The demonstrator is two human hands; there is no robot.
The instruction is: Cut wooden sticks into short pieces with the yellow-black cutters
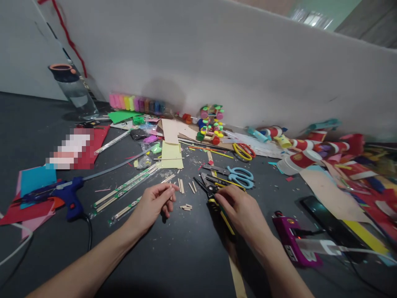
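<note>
My left hand (156,200) is closed in a pinch above the table, thumb against the fingers. A tiny pale bit shows at the fingertips, too small to name. Cut pieces of wooden stick (181,186) lie just right of it, with a small pile of shorter pieces (186,207) below them. My right hand (237,205) is curled over the yellow-and-black handles of a pair of pliers (211,191). Their dark jaws are parted and point up and left toward the stick pieces. Light-blue-handled scissors (238,176) lie just beyond this hand.
Packaged chopsticks (127,186) and a blue glue gun (72,198) lie left. At the back stand a water bottle (76,91), colourful clay packs (136,103) and small wheeled models (212,124). To the right are a purple device (293,240), a phone (328,223) and paper cups (302,161).
</note>
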